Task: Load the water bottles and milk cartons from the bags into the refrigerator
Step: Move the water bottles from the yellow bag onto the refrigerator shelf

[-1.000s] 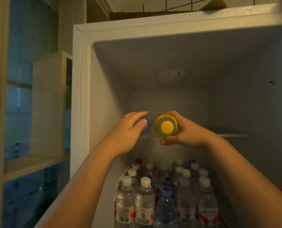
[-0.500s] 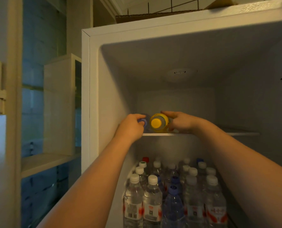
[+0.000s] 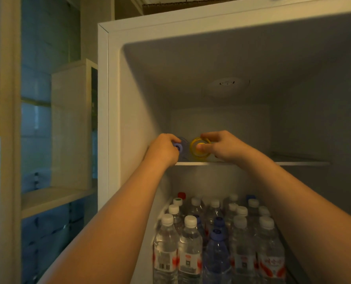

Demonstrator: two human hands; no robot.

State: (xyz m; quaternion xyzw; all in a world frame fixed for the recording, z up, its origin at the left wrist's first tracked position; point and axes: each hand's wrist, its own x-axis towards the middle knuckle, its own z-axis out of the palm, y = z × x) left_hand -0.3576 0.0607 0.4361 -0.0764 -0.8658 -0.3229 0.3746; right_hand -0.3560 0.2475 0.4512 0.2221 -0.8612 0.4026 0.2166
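left hand (image 3: 164,150) fingers curled round blue-capped bottle (image 3: 178,147), right hand (image 3: 224,147) fingers pinching yellow-capped bottle (image 3: 193,150), both lying side by side on top shelf (image 3: 283,163).

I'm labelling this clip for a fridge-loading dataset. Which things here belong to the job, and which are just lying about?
Job: left hand gripping the blue-capped bottle; right hand on the yellow-capped bottle; upper shelf; refrigerator; standing bottles below.
Lying about: white cabinet; wooden ledge; cardboard atop the refrigerator.
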